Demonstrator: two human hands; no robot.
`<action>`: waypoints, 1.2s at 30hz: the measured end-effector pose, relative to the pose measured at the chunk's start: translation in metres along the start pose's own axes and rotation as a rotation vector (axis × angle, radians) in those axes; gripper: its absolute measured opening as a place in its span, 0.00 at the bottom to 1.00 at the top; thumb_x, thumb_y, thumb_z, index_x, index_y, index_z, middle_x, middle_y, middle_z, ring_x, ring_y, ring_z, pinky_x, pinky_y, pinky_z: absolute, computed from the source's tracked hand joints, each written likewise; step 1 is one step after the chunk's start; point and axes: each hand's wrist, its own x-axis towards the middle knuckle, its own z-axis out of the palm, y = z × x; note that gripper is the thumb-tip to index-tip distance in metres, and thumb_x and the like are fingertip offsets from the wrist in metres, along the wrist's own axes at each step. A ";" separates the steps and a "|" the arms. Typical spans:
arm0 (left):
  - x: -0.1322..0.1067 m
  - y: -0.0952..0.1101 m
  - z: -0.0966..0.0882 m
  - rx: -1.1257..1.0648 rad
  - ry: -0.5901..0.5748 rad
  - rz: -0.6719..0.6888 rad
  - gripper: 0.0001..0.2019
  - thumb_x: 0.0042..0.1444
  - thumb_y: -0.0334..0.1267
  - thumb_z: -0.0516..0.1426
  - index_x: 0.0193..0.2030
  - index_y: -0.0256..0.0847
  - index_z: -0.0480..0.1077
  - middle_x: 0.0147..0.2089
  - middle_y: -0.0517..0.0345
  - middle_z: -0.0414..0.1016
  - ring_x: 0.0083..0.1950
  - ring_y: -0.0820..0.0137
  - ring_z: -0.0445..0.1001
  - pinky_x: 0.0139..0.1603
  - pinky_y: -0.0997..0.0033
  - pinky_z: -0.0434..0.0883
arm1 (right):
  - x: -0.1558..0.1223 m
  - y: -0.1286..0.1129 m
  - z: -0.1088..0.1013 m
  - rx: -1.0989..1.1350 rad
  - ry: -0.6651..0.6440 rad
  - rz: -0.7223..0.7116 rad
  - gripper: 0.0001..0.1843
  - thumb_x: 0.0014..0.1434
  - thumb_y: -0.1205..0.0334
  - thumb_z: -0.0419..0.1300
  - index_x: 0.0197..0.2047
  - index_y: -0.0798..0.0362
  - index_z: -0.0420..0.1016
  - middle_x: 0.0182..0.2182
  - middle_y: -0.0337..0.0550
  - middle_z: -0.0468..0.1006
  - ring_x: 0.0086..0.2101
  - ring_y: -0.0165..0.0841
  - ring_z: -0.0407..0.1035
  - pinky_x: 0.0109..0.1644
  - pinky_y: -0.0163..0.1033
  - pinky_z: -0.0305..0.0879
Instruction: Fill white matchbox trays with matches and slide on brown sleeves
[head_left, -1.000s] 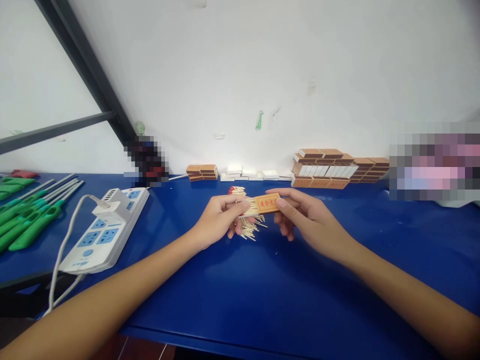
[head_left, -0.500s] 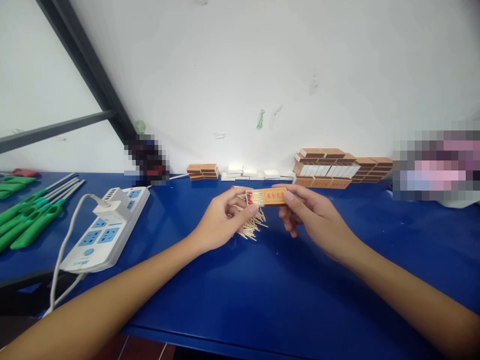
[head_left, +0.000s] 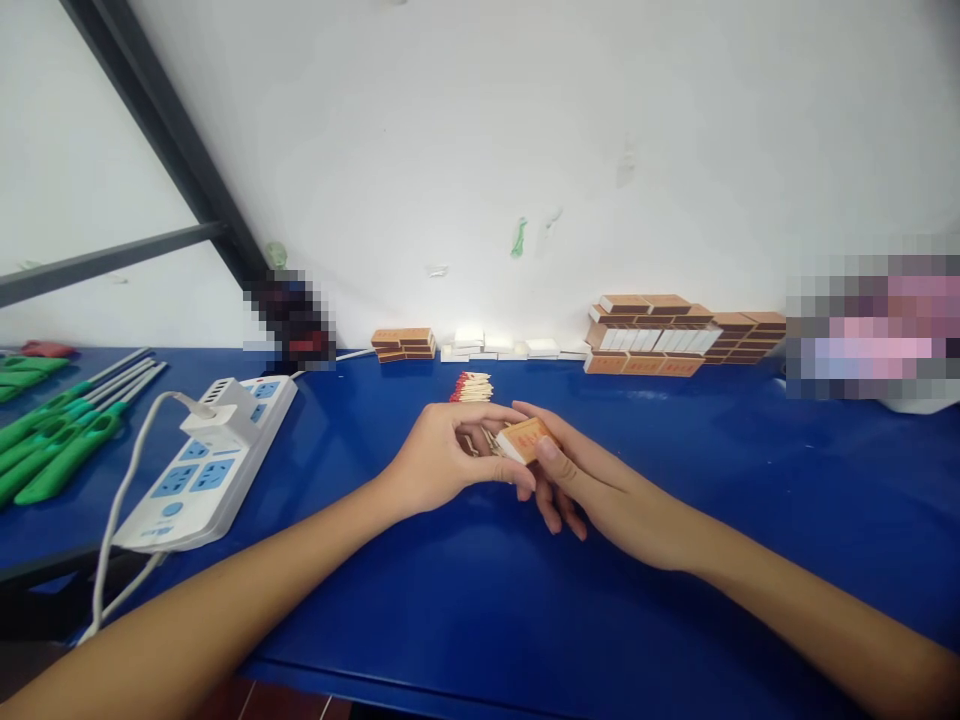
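Low over the blue table, my right hand (head_left: 611,490) grips an orange-and-white matchbox (head_left: 519,440), thumb across its printed top. My left hand (head_left: 450,455) curls around the box's left end, with its thumb along the near side and its index finger along the far side. The box's tray sits inside its sleeve, and no match heads show at its end. Behind my left hand, loose matches (head_left: 472,387) with red heads lie in a pile, partly hidden by the hand.
Matchboxes (head_left: 641,362) are stacked by the wall at the right, with a smaller stack (head_left: 403,344) to the left. White trays (head_left: 480,347) lie between them. A white power strip (head_left: 206,480) with a cable and green-handled lighters (head_left: 71,455) occupy the left side.
Both hands have come lower and closer together with the matchbox. The tray that stuck out with red match heads is now pushed into the sleeve.
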 end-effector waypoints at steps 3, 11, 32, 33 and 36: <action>0.000 0.001 0.000 -0.010 -0.023 -0.001 0.27 0.47 0.43 0.76 0.55 0.45 0.80 0.31 0.58 0.83 0.30 0.68 0.80 0.31 0.73 0.70 | 0.000 -0.002 -0.002 -0.033 -0.040 -0.013 0.42 0.72 0.33 0.47 0.79 0.47 0.45 0.36 0.42 0.75 0.30 0.32 0.71 0.28 0.36 0.70; 0.003 -0.001 0.001 0.024 0.113 0.027 0.20 0.54 0.45 0.71 0.48 0.40 0.73 0.38 0.54 0.83 0.28 0.75 0.71 0.29 0.75 0.67 | 0.009 0.010 -0.016 -0.372 0.134 -0.137 0.38 0.75 0.38 0.44 0.79 0.50 0.47 0.40 0.46 0.79 0.32 0.36 0.73 0.37 0.44 0.71; 0.016 -0.016 -0.020 -0.012 0.689 0.107 0.13 0.62 0.47 0.63 0.36 0.41 0.68 0.25 0.65 0.70 0.23 0.75 0.68 0.27 0.76 0.65 | 0.165 -0.048 -0.017 -1.097 0.370 -0.447 0.17 0.68 0.53 0.60 0.55 0.55 0.74 0.49 0.53 0.78 0.43 0.40 0.72 0.45 0.43 0.64; 0.016 -0.017 -0.020 -0.005 0.686 0.105 0.13 0.62 0.47 0.63 0.35 0.41 0.68 0.24 0.66 0.69 0.23 0.75 0.67 0.27 0.75 0.65 | 0.182 -0.053 -0.010 -1.111 0.367 -0.449 0.17 0.68 0.53 0.60 0.54 0.56 0.74 0.50 0.53 0.78 0.44 0.41 0.72 0.46 0.44 0.64; 0.014 -0.019 -0.018 0.019 0.674 0.107 0.12 0.62 0.46 0.63 0.35 0.41 0.69 0.23 0.66 0.69 0.23 0.75 0.67 0.28 0.75 0.65 | 0.222 -0.061 0.014 -1.151 0.351 -0.455 0.17 0.68 0.53 0.59 0.53 0.57 0.74 0.50 0.55 0.78 0.44 0.43 0.72 0.44 0.44 0.63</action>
